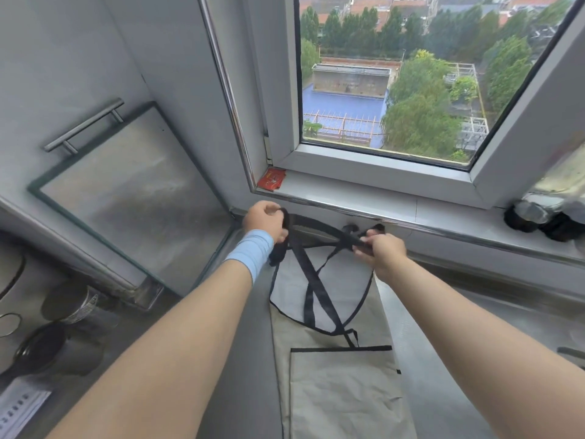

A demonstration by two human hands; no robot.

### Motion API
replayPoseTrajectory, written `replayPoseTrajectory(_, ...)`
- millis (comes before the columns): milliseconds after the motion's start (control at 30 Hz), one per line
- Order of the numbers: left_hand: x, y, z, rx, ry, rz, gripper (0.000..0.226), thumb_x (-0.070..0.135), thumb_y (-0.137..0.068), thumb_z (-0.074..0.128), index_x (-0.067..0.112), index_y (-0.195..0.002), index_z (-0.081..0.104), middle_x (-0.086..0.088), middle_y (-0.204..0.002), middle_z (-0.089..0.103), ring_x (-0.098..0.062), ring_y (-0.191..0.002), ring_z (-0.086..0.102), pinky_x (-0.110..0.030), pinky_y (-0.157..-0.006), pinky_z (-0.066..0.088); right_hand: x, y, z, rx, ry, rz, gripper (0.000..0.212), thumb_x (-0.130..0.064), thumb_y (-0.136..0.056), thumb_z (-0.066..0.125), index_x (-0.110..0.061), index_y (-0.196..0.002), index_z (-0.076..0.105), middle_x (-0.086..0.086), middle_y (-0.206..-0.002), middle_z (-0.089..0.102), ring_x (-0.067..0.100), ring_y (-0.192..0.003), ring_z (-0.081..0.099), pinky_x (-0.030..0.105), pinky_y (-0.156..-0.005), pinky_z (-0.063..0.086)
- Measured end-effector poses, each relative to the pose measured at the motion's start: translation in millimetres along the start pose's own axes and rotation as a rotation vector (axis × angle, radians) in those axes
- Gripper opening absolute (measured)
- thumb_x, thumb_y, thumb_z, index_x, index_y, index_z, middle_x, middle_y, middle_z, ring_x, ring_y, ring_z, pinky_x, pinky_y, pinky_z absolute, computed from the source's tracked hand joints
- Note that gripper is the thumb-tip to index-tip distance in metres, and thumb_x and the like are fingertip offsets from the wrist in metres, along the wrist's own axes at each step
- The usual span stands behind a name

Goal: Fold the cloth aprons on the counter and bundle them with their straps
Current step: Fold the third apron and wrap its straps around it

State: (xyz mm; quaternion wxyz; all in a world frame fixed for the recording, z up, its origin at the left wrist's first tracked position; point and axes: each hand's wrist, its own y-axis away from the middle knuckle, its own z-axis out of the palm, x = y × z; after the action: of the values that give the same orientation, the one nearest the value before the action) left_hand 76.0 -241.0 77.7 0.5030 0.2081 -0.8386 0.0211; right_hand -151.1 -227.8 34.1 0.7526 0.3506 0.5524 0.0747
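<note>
Head view: beige apron (335,384) flat on surface (449,337), likely light and limp. Left hand (264,221) at 11 o'clock and right hand (380,248) at 1 each pinch black straps (316,289); best gripped near ends.

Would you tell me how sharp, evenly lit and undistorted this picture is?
Head view: soft daylight lights the beige cloth apron evenly, without glare; the right hand gripping the black fabric straps looks slightly motion-blurred; wide-angle distortion bows the white window frame.
</note>
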Motion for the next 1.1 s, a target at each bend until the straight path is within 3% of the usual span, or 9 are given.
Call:
replayPoseTrajectory(100, -10.1, 7.8, 10.0, 0.106, 0.337, 0.016, 0.036, 0.001, -0.091, 0.052, 0.018, -0.123, 0.056, 0.002, -0.125, 0.055, -0.014, -0.093, 0.068, -0.021, -0.074, 0.055, 0.4, -2.0, -2.4, -0.080, -0.008, -0.078, 0.023, -0.002, -0.094, 0.058, -0.004, -0.116, 0.054, 0.017, -0.110, 0.061, 0.029, -0.094, 0.067, 0.043, -0.076, 0.061)
replayPoseTrajectory(233, -44.0, 24.3, 17.4, 0.011, -0.058, 0.103, 0.046, -0.009, -0.083, 0.037, 0.022, -0.101, 0.067, 0.000, -0.113, 0.065, -0.014, -0.094, 0.065, -0.027, -0.091, 0.051, 31.3, -3.8, -10.5, 0.125, 0.686, -0.098, 0.031, -0.010, -0.082, 0.056, 0.006, -0.109, 0.060, 0.017, -0.093, 0.068, 0.032, -0.079, 0.071, 0.045, -0.075, 0.062)
replayPoseTrajectory(367, -73.5, 49.0, 29.3, -0.298, -0.471, 0.056, 0.039, -0.001, -0.074, 0.039, 0.026, -0.067, 0.066, 0.004, -0.090, 0.070, -0.020, -0.084, 0.065, -0.028, -0.080, 0.054, 68.9, 7.8, -22.1, 0.129, 0.989, -0.277, 0.023, -0.015, -0.084, 0.052, -0.012, -0.106, 0.058, 0.008, -0.115, 0.057, 0.026, -0.094, 0.057, 0.029, -0.082, 0.044)
replayPoseTrajectory(467, -96.4, 70.0, 43.5, -0.597, -0.731, 0.105, 0.037, 0.011, -0.084, 0.047, 0.031, -0.105, 0.069, -0.001, -0.130, 0.059, -0.021, -0.118, 0.054, -0.029, -0.101, 0.044, 102.4, 17.8, -36.4, -0.077, 1.375, -0.547, 0.024, -0.024, -0.085, 0.050, -0.019, -0.104, 0.065, 0.003, -0.118, 0.062, 0.025, -0.108, 0.055, 0.037, -0.092, 0.044)
replayPoseTrajectory(567, -122.3, 90.7, 49.9, -0.754, -0.993, 0.181, 0.075, 0.045, -0.084, 0.060, 0.029, -0.150, 0.028, -0.002, -0.161, 0.013, -0.024, -0.147, 0.014, -0.042, -0.118, 0.021, 128.2, 20.7, -54.6, -0.362, 1.768, -0.573, 0.063, -0.046, -0.087, 0.049, -0.022, -0.144, 0.040, 0.003, -0.150, 0.033, 0.025, -0.143, 0.025, 0.044, -0.113, 0.025)
replayPoseTrajectory(633, -132.5, 101.5, 48.2, -0.779, -1.059, 0.218, 0.081, 0.050, -0.082, 0.061, 0.029, -0.151, 0.024, -0.001, -0.161, 0.008, -0.024, -0.148, 0.009, -0.041, -0.118, 0.019, 138.8, 26.0, -65.0, -0.403, 1.776, -0.540, 0.071, -0.050, -0.090, 0.048, -0.021, -0.150, 0.026, 0.004, -0.157, 0.021, 0.025, -0.148, 0.016, 0.047, -0.116, 0.020)
replayPoseTrajectory(900, -130.5, 126.4, 38.3, -0.880, -0.959, 0.195, 0.046, 0.038, -0.085, 0.061, 0.031, -0.131, 0.054, 0.002, -0.132, 0.050, -0.023, -0.119, 0.053, -0.035, -0.101, 0.044, 147.6, 63.6, -83.9, -0.187, 1.787, -0.747, 0.026, -0.035, -0.094, 0.040, -0.021, -0.104, 0.059, -0.001, -0.103, 0.065, 0.023, -0.099, 0.061, 0.036, -0.086, 0.039)
replayPoseTrajectory(1000, -128.1, 123.8, 39.5, -0.752, -0.877, 0.214, 0.033, 0.027, -0.089, 0.056, 0.031, -0.121, 0.056, 0.005, -0.130, 0.052, -0.020, -0.113, 0.057, -0.035, -0.097, 0.047, 139.6, 59.8, -79.1, -0.072, 1.672, -0.811, 0.020, -0.037, -0.092, 0.046, -0.023, -0.103, 0.055, -0.004, -0.094, 0.069, 0.023, -0.090, 0.065, 0.037, -0.081, 0.042)
replayPoseTrajectory(1100, -128.9, 113.9, 42.0, -0.547, -0.880, 0.292, 0.040, 0.013, -0.089, 0.055, 0.028, -0.126, 0.047, 0.001, -0.133, 0.041, -0.027, -0.106, 0.059, -0.040, -0.088, 0.050, 133.8, 50.3, -71.0, -0.090, 1.695, -0.736, 0.040, -0.031, -0.089, 0.052, -0.024, -0.127, 0.045, -0.002, -0.098, 0.069, 0.026, -0.089, 0.067, 0.037, -0.074, 0.050)
